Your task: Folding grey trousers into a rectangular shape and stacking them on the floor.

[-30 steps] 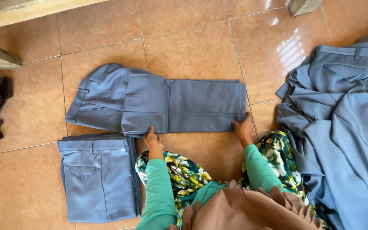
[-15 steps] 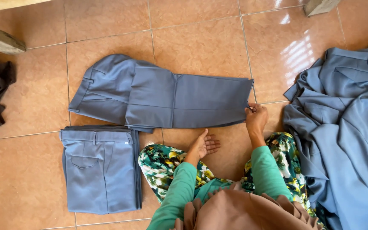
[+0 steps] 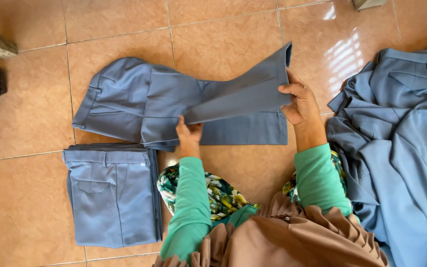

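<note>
As right hand (image 3: 300, 101) grips grey trousers (image 3: 174, 106) hem, left hand (image 3: 189, 132) pinches fold

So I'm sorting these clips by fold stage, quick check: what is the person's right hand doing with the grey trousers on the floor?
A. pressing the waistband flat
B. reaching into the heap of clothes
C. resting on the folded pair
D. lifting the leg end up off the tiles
D: the right hand grips the hem end of the grey trousers and holds it raised above the tiled floor.

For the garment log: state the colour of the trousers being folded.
Plain grey-blue trousers, no pattern, seen clearly in the head view.
</note>
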